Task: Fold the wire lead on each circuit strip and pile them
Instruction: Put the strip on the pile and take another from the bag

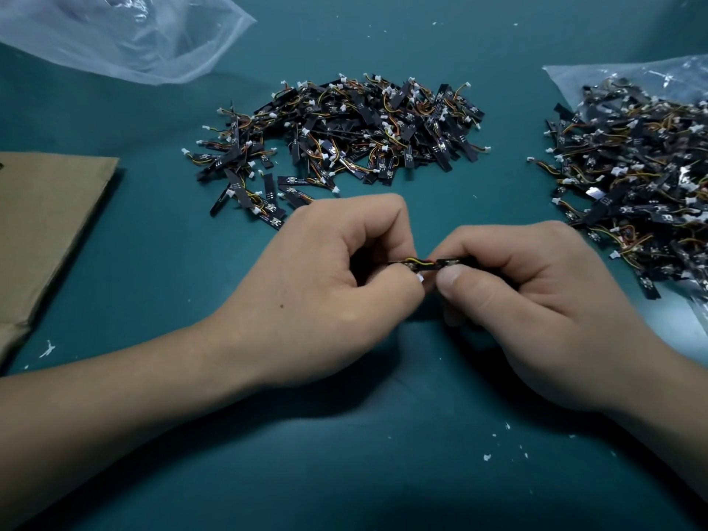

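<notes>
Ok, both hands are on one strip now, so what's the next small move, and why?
Probably press the wire lead down flat against the circuit strip. The right hand pinches the strip, the left hand pinches its other end beside the white connector, and the lead looks bowed between them, so the fold seems unfinished.

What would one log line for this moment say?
left hand: pinches wire lead | right hand: pinches circuit strip | centre pile: on table | right pile: on plastic bag
</notes>
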Demonstrator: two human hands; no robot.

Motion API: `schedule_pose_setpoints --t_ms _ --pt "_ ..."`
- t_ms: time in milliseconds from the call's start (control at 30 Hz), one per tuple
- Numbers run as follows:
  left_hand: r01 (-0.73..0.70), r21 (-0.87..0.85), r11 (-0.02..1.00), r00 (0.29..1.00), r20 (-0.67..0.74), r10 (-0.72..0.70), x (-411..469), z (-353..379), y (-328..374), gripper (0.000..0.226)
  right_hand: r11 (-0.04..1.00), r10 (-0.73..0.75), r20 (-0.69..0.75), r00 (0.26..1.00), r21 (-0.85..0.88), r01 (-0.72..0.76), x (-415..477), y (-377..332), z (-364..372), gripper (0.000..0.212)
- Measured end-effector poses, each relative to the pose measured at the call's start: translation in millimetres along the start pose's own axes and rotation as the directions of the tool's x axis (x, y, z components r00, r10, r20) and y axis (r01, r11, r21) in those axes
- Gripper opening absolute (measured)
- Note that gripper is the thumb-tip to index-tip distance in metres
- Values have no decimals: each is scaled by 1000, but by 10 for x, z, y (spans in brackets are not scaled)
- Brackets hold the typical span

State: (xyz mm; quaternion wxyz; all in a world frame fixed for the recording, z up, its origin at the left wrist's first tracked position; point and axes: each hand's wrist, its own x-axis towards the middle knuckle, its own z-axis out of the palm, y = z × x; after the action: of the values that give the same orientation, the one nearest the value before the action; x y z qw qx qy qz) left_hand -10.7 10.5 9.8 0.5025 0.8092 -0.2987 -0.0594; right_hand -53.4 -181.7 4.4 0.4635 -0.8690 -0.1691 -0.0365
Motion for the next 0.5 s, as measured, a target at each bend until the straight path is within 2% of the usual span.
schedule_pose_setpoints --t_ms 300,500 --pt "-5 66 998 1000 3 5 0 11 3 14 990 -37 55 998 -137 44 -1 31 -3 26" --pt "-7 40 999 1000 22 7 2 -1 1 14 994 -42 56 998 -98 48 4 27 -14 23"
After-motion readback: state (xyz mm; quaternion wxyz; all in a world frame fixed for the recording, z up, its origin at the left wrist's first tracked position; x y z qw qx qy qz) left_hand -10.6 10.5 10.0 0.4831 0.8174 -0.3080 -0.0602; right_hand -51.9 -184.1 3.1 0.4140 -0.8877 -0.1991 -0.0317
